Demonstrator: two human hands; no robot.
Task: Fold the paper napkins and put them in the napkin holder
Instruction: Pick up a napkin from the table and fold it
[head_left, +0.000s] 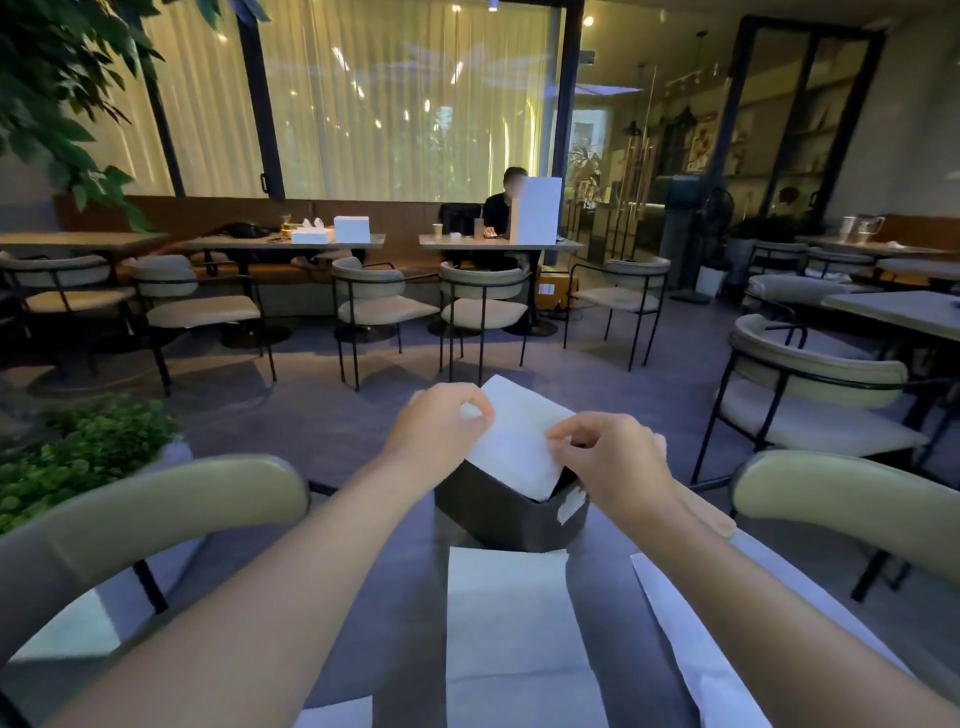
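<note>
A folded white napkin stands tilted with its lower end inside the dark, box-shaped napkin holder at the far side of my table. My left hand pinches the napkin's upper left edge. My right hand pinches its right edge just above the holder's rim. An unfolded white napkin lies flat on the table in front of the holder. Another white sheet lies to its right, partly under my right forearm. A small corner of paper shows at the bottom edge.
The grey tabletop holds everything. Two cream chair backs flank the table. A green plant sits at the left. Further off stand other tables, chairs and a seated person.
</note>
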